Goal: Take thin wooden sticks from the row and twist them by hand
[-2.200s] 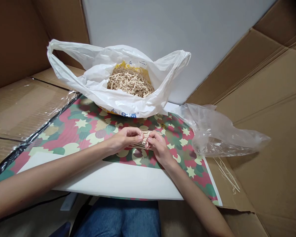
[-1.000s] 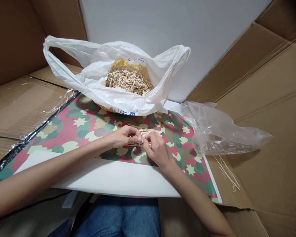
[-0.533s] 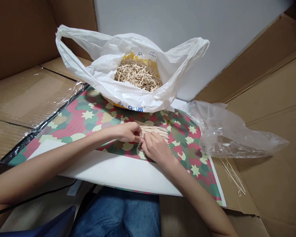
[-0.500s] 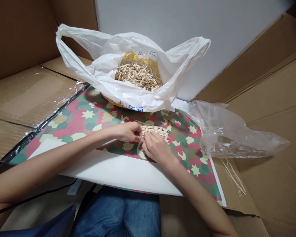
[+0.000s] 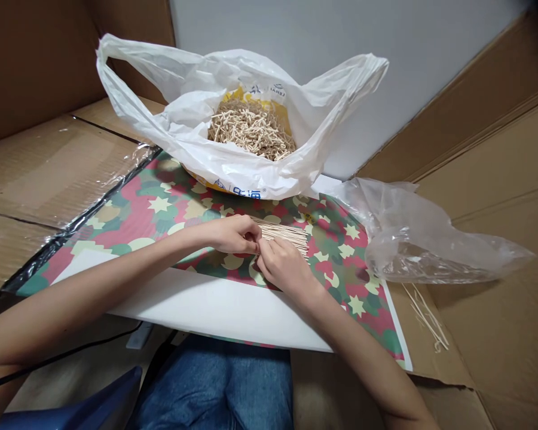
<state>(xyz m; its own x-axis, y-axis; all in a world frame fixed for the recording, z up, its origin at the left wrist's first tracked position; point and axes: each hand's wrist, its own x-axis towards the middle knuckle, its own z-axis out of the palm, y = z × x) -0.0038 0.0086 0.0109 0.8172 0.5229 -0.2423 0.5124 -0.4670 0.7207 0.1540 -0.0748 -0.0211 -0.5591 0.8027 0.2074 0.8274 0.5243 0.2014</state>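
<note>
A row of thin pale sticks (image 5: 289,233) lies side by side on the patterned cloth, partly covered by my hands. My left hand (image 5: 237,234) has its thumb and fingers pinched together at the left end of the row. Close against it, my right hand (image 5: 283,261) is closed too, its fingertips meeting those of the left. Whatever they pinch is too small and too hidden to name. Behind the hands stands an open white plastic bag (image 5: 246,173), holding a heap of short, knotted pale pieces (image 5: 251,130).
Camouflage-patterned cloth (image 5: 161,206) with a white border (image 5: 197,304) covers the work surface. To the right lies a crumpled clear plastic bag (image 5: 412,233), with a few loose pale strands (image 5: 428,316) below it. Cardboard walls (image 5: 502,209) stand on both sides.
Both hands stay pinched together at the same place, with only slight finger movement. The whole view has shifted a little; the bags and the row of sticks lie as before.
</note>
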